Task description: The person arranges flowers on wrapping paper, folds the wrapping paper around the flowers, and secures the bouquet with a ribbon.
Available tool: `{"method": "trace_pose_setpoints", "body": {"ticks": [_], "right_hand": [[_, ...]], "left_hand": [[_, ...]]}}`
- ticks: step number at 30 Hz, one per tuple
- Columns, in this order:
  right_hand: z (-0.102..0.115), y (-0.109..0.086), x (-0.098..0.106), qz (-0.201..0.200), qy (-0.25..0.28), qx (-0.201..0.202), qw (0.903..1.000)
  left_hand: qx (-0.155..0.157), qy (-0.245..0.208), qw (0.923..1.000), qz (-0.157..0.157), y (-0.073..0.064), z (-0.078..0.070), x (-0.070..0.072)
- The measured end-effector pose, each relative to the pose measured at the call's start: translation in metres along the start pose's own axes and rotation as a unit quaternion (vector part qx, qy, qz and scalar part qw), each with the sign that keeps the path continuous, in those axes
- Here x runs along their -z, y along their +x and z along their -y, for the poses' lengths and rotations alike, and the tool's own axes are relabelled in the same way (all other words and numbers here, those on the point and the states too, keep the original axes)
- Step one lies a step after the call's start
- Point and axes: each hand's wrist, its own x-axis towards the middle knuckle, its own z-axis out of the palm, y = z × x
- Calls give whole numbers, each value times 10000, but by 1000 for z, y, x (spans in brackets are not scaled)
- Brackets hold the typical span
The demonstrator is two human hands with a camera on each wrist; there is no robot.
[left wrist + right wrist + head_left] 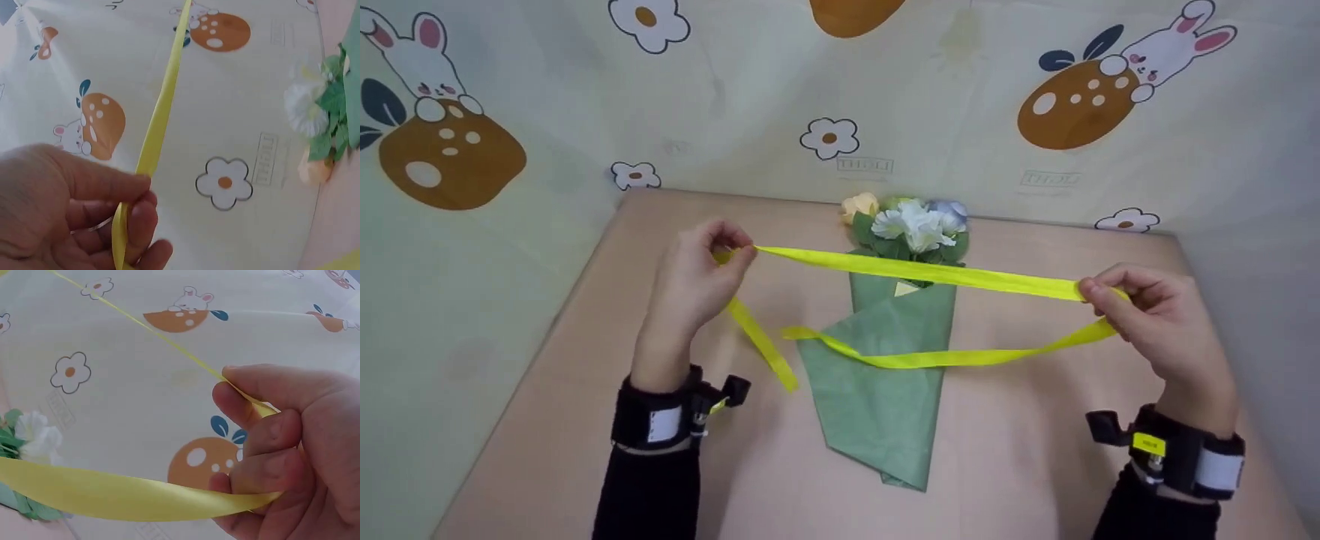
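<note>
Yellow ribbon (915, 268) stretches over the bouquet (896, 322) lying on the table (562, 450). The left hand (697, 277) pinches it between thumb and finger left of the bouquet; the right hand (1166, 315) pinches it likewise to the bouquet's right. One loose length (763, 346) hangs left of the bouquet, another sags across it.

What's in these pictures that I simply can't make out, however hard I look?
- Head view: whatever lies inside the green wrap, hidden by its folds.
- Head view: part of the bluish flower, behind the white flower.
- Head view: print on the yellow label at the right wrist, too small to read.
- Left wrist view: the yellow ribbon beyond the top edge, cut off.
- Right wrist view: the ribbon inside the right hand, which covers it.
</note>
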Motion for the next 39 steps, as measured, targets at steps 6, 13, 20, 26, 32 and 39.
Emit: {"method": "trace_pose_setpoints", "body": {"ticks": [6,13,20,26,32,39], "right_hand": [[-10,-6,27,-1408,-1030,-452,9836],[-25,-6,42,-1270,-2154,-1590,9551],[-56,11,28,1276,-3095,-2126,9180],[-60,32,-36,1893,-2965,-1558,9230],[-77,41,-101,2174,-2594,-390,9402],[-78,40,-103,2150,-2478,-355,9440]], "left_hand": [[878,624,9803,-1655,7,21,20],[1374,506,9892,58,12,35,22],[1698,1651,9366,2581,16,52,-13],[374,1708,9557,2366,17,50,-70],[-576,2098,9481,2319,13,53,-118],[-862,1487,9541,2452,15,47,-116]]}}
